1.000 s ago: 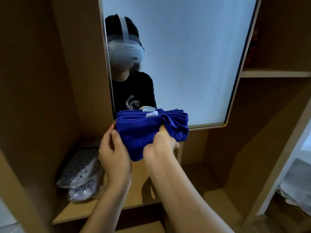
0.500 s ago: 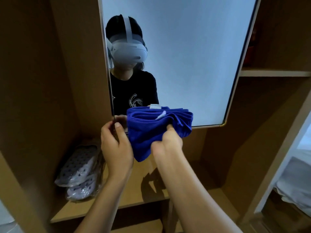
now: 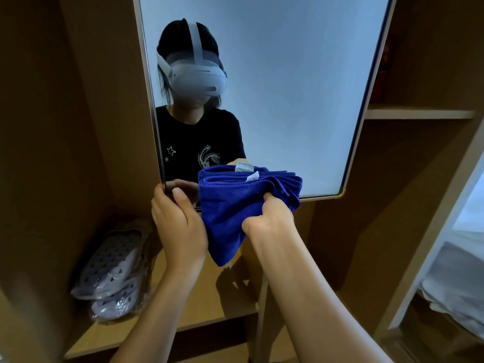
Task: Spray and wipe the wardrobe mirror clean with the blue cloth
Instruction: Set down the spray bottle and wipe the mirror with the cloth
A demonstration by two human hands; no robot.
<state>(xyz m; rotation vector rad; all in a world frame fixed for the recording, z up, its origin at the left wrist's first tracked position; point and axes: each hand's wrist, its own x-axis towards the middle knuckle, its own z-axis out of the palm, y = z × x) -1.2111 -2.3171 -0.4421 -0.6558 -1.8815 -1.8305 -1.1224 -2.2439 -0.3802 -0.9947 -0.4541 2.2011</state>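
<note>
My right hand [image 3: 269, 218] is clenched around the folded blue cloth [image 3: 235, 203], thumb pressed into its top edge, holding it up against the bottom edge of the wardrobe mirror [image 3: 275, 87]. The cloth hangs down toward 6 o'clock below my fist, its white tag [image 3: 252, 176] showing at 12 o'clock. My left hand [image 3: 178, 224] grips the mirror's lower-left corner, at 9 o'clock from the cloth, thumb on the glass, fingers curled behind the frame. At 7 o'clock, 2 bagged grey perforated slippers [image 3: 112, 279] lie on the lower shelf [image 3: 209, 302].
</note>
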